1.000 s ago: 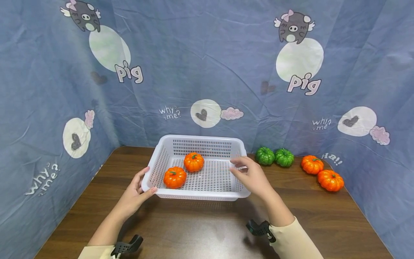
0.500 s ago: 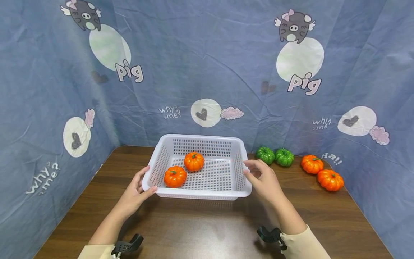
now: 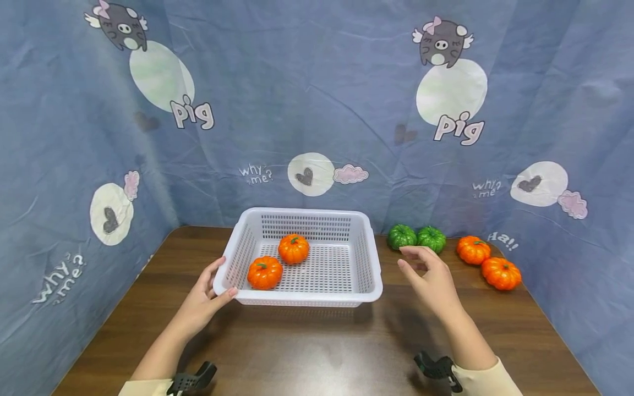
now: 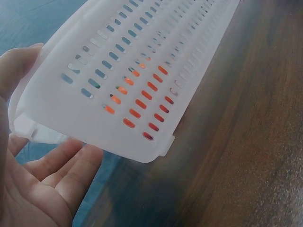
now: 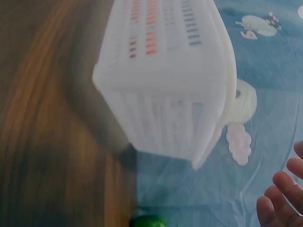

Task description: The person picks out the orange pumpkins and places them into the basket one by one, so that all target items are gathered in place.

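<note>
A white perforated plastic basket (image 3: 309, 297) stands on the table with two orange toy pumpkins, one nearer (image 3: 264, 273) and one farther back (image 3: 294, 249), in its left half. My left hand (image 3: 200, 308) grips the basket's front left corner, thumb on the rim and fingers beneath it, as the left wrist view (image 4: 52, 179) shows. To the right of the basket my right hand (image 3: 433, 280) hangs over the table, fingers loosely bent and holding nothing. Just beyond its fingertips sit two green toy pumpkins, left (image 3: 402, 237) and right (image 3: 432, 239).
Two more orange pumpkins, one behind (image 3: 473, 250) and one in front (image 3: 501, 274), lie near the table's right edge. A blue printed curtain (image 3: 317, 110) rises behind and on both sides of the brown wooden table (image 3: 307, 352).
My right hand has moved from over the basket's right side out to the right, toward the green pumpkins. The left hand keeps its grip; the head view has shifted slightly.
</note>
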Demonstrator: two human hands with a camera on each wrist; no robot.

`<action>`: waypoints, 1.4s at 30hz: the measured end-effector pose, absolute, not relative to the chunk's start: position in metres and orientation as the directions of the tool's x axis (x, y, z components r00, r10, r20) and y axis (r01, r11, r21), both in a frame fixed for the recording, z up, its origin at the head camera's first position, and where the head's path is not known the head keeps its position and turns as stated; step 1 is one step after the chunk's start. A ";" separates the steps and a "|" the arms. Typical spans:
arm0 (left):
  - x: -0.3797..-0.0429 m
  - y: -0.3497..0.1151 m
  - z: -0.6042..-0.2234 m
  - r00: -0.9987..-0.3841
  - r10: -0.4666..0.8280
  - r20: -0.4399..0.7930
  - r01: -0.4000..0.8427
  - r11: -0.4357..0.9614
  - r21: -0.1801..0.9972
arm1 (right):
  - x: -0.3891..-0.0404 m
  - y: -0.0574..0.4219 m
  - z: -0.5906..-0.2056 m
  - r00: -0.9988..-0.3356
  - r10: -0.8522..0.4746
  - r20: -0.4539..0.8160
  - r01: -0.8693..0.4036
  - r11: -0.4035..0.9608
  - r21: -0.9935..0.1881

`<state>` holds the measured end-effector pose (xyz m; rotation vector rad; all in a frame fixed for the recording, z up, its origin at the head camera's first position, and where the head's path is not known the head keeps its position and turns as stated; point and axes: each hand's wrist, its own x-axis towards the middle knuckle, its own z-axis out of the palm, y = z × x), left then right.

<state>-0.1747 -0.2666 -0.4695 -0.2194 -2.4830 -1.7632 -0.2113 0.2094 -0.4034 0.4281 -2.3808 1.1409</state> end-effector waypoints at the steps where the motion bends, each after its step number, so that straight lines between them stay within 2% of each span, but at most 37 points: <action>1: -0.175 -0.267 -0.470 -0.985 0.067 0.157 0.170 0.327 0.930 | -0.211 0.212 -0.404 -0.845 -0.071 0.530 -0.456 0.612 -0.645; 10: -0.174 -0.269 -0.472 -0.984 0.070 0.164 0.178 0.324 0.929 | -0.206 0.234 -0.408 -0.848 -0.007 0.530 -0.413 0.636 -0.652; 17: -0.173 -0.269 -0.471 -0.985 0.073 0.159 0.174 0.326 0.929 | -0.209 0.257 -0.419 -0.821 0.048 0.569 -0.399 0.665 -0.631; 26: -0.173 -0.270 -0.471 -0.985 0.069 0.158 0.173 0.348 0.922 | -0.208 0.283 -0.434 -0.829 0.151 0.538 -0.298 0.696 -0.653; 42: -0.174 -0.267 -0.469 -0.984 0.071 0.163 0.178 0.320 0.931 | -0.210 0.337 -0.442 -0.830 0.221 0.512 -0.150 0.796 -0.586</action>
